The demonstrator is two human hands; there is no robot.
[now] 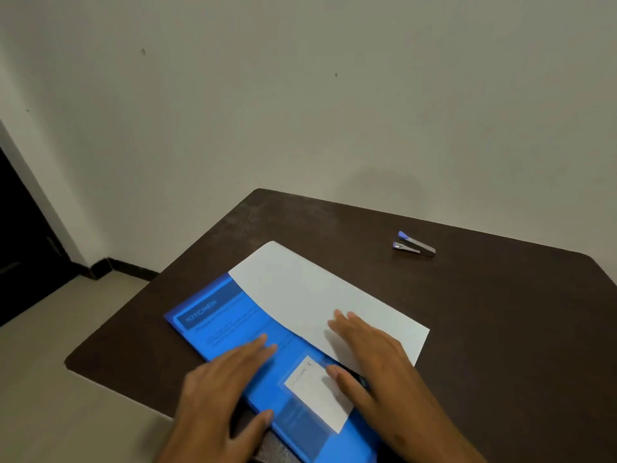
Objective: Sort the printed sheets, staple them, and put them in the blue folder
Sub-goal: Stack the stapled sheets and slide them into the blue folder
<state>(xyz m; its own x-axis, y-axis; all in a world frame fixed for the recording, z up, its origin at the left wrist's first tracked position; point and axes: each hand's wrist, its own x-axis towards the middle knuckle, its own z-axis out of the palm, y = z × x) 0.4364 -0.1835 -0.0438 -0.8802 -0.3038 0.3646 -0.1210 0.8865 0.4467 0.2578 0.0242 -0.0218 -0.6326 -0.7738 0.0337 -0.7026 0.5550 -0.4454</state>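
Note:
A translucent blue folder (233, 322) lies on the dark brown table (484, 312), with printed sheets inside showing through its cover. A white sheet (300, 289) sticks out from the folder's right side. My left hand (227, 389) lies flat on the folder's cover, fingers straight, thumb at the folder's near edge. My right hand (370, 355) presses flat on the white sheet, its thumb touching the folder near a small white label card (317, 392) in the cover pocket. A silver stapler with blue ends (414, 245) lies apart at the far right of the table.
The table stands against a plain beige wall (300, 95). Its left edge drops to a pale floor (66, 329). A dark doorway (20, 245) is at the far left. Bare tabletop stretches right of the sheet, around the stapler.

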